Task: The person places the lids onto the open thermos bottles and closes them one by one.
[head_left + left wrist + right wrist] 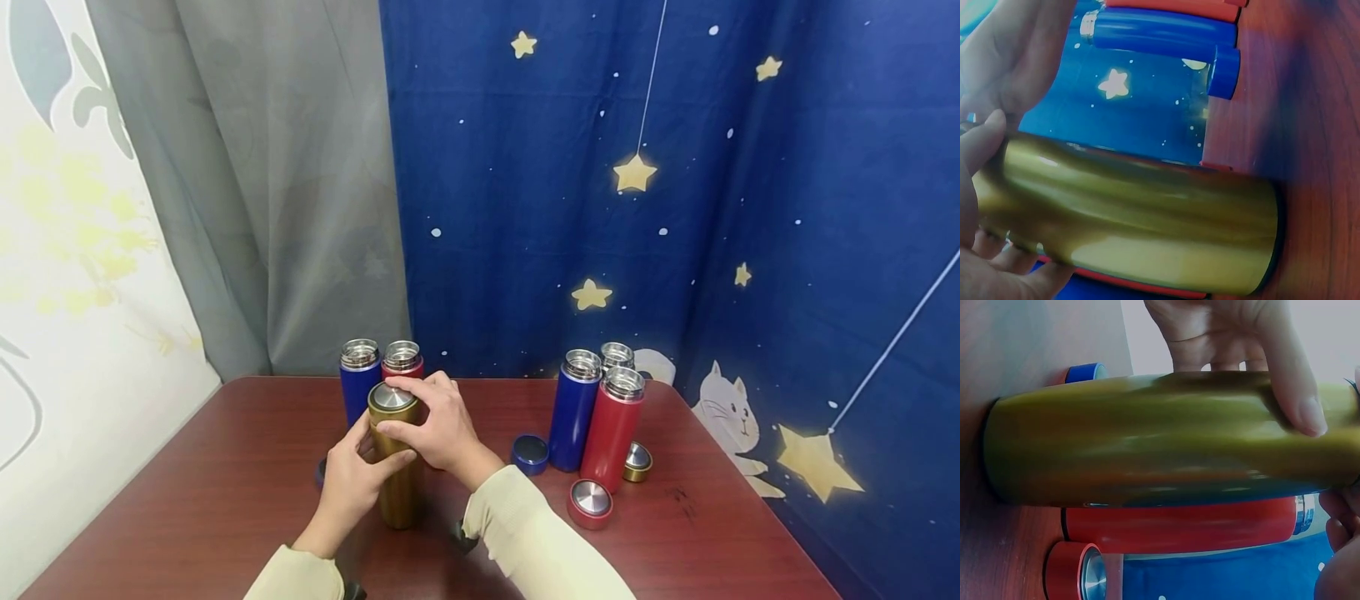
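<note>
A gold thermos bottle (400,492) stands upright on the table, its gold-rimmed lid (393,397) with a silver top sitting on its mouth. My left hand (352,475) grips the bottle's upper body, thumb in front and fingers round the far side. From above, my right hand (442,421) holds the lid between thumb and fingers. The right wrist view shows the left thumb lying across the gold body (1147,437). Close behind it are an uncapped blue bottle (360,379) and an uncapped red bottle (402,358), the red one partly hidden by the right hand.
On the right stand an uncapped blue bottle (574,412), a red bottle (613,433) and a third open bottle (617,356) mostly hidden behind them. Around them lie a blue lid (530,455), a red lid (590,505) and a gold lid (637,463). Curtains hang behind the table (697,542).
</note>
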`<action>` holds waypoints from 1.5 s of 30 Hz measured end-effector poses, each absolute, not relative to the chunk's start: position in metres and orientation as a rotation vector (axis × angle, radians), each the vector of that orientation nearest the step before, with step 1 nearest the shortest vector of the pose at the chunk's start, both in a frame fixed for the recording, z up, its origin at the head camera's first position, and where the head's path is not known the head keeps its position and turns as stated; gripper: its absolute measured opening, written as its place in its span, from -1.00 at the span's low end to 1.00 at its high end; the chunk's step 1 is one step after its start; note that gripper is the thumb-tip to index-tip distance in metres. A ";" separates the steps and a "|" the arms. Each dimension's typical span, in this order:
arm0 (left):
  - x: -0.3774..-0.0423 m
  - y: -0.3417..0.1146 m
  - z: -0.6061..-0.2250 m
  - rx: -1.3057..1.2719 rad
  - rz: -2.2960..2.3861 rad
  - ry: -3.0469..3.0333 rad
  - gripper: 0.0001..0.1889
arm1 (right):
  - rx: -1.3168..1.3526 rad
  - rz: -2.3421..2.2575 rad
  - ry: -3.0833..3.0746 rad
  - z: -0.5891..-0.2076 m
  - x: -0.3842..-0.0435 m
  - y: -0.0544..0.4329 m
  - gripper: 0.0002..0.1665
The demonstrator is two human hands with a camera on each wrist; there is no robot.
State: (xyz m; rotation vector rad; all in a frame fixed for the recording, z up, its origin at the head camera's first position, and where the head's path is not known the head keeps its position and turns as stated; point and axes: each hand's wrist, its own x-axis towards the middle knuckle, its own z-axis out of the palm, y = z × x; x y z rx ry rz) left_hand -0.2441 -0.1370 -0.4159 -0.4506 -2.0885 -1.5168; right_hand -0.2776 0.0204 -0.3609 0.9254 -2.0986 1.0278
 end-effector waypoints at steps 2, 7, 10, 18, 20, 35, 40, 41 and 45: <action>-0.242 -0.136 -0.416 -0.427 -1.480 -2.078 -0.13 | 0.923 1.009 -2.092 -0.361 -0.278 0.020 -0.34; -0.242 -0.135 -0.417 -0.399 -1.449 -2.066 -0.11 | 0.927 0.988 -2.098 -0.362 -0.279 0.019 -0.32; -0.242 -0.136 -0.415 -0.387 -1.491 -2.076 -0.12 | 0.973 1.076 -2.137 -0.361 -0.280 0.020 -0.32; -0.243 -0.148 -0.412 -0.327 -1.567 -2.114 -0.14 | 1.075 1.314 -2.247 -0.357 -0.282 0.020 -0.18; -0.243 -0.151 -0.412 -0.308 -1.575 -2.125 -0.12 | 1.075 1.365 -2.244 -0.359 -0.283 0.021 -0.16; -0.236 -0.163 -0.411 -0.141 -1.498 -2.128 -0.08 | 1.031 1.548 -2.219 -0.383 -0.293 0.039 -0.20; -0.232 -0.167 -0.412 -0.113 -1.483 -2.121 -0.07 | 0.952 1.550 -2.255 -0.396 -0.297 0.045 -0.26; -0.232 -0.168 -0.412 -0.107 -1.481 -2.123 -0.07 | 0.935 1.544 -2.266 -0.398 -0.297 0.046 -0.27; -0.229 -0.171 -0.414 -0.078 -1.491 -2.119 -0.06 | 0.873 1.537 -2.299 -0.408 -0.298 0.050 -0.32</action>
